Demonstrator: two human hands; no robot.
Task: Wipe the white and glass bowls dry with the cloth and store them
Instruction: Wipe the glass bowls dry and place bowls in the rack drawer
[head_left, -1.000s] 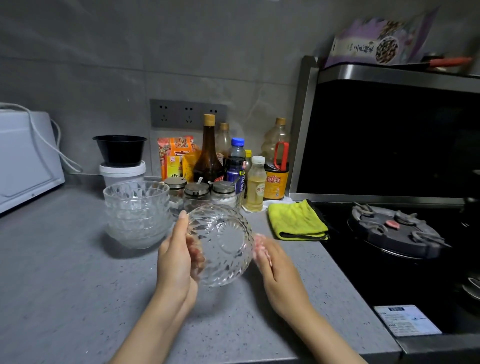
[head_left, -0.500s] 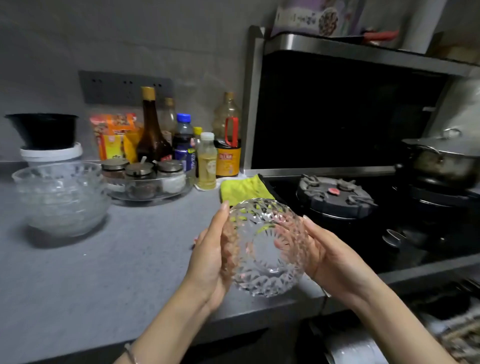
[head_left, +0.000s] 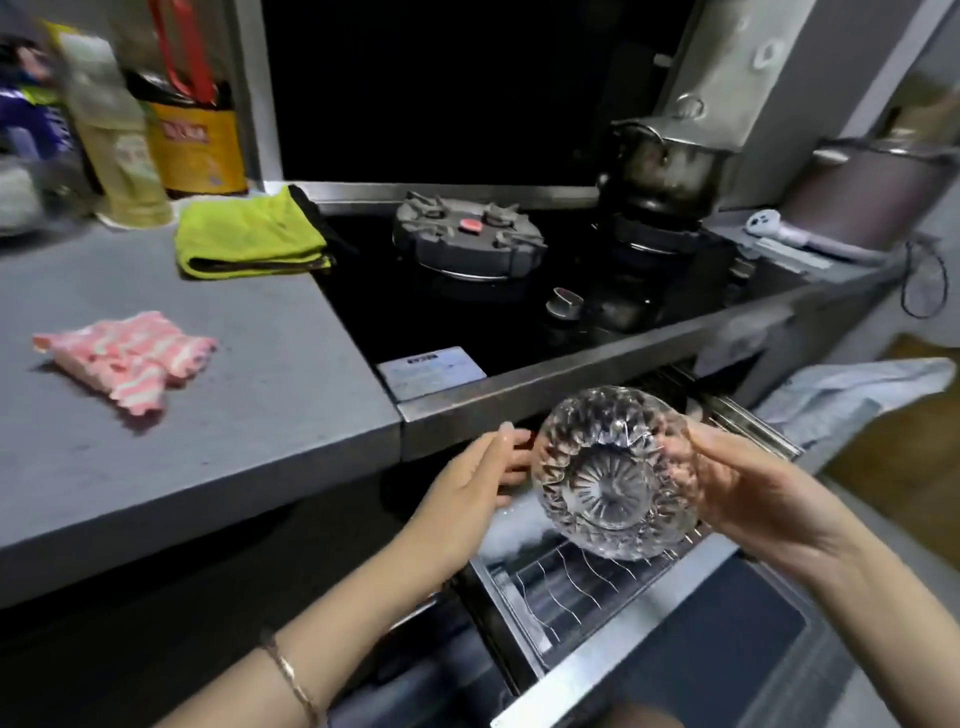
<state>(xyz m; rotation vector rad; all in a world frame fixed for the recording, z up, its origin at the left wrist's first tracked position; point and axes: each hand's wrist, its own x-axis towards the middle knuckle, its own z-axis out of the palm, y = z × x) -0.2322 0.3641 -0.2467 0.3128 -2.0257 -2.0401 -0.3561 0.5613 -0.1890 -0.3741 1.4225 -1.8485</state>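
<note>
A cut-glass bowl (head_left: 615, 475) is turned with its base toward me, held in the air below the stove's front edge. My right hand (head_left: 737, 483) grips its right side, fingers curled round the rim. My left hand (head_left: 480, 480) is at the bowl's left side with its fingers straight, just beside or touching the glass. Under the bowl an open pull-out drawer with a wire dish rack (head_left: 576, 582) shows. A pink and white striped cloth (head_left: 130, 361) lies crumpled on the grey counter (head_left: 208, 441) to the left.
A folded yellow-green cloth (head_left: 249, 236) lies at the counter's back by several bottles (head_left: 119, 140). The black stove (head_left: 467, 291) has a burner (head_left: 467, 239) and a steel pot (head_left: 665, 161). A pale cloth (head_left: 852, 389) hangs at the right.
The bowl has travelled right and down, from over the counter to below the stove edge above the open drawer rack. My view swung right, so the stack of glass bowls is out of frame.
</note>
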